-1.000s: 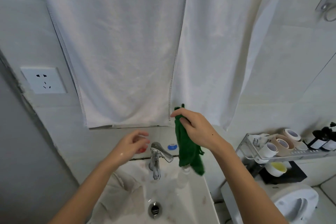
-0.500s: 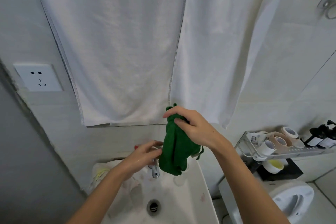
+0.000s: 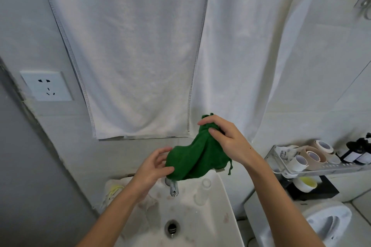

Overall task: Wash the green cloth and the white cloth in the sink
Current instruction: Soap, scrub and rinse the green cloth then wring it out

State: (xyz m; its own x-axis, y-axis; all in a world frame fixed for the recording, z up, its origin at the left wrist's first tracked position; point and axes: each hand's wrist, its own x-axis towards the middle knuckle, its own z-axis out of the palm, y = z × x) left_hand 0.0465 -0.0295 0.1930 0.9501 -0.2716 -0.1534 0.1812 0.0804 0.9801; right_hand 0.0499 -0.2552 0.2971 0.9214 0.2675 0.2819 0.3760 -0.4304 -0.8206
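At frame centre our right hand [image 3: 226,142] pinches the green cloth [image 3: 195,158], our left hand [image 3: 154,168] grips its lower end; we should spread it under the tap [image 3: 173,187].

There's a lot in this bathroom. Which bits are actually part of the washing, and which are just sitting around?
Part of the job:
green cloth, held by the right hand and left hand
white cloth on the sink's left edge
sink
tap

Just lying about:
hanging towels
wall socket
shelf of tape rolls
toilet
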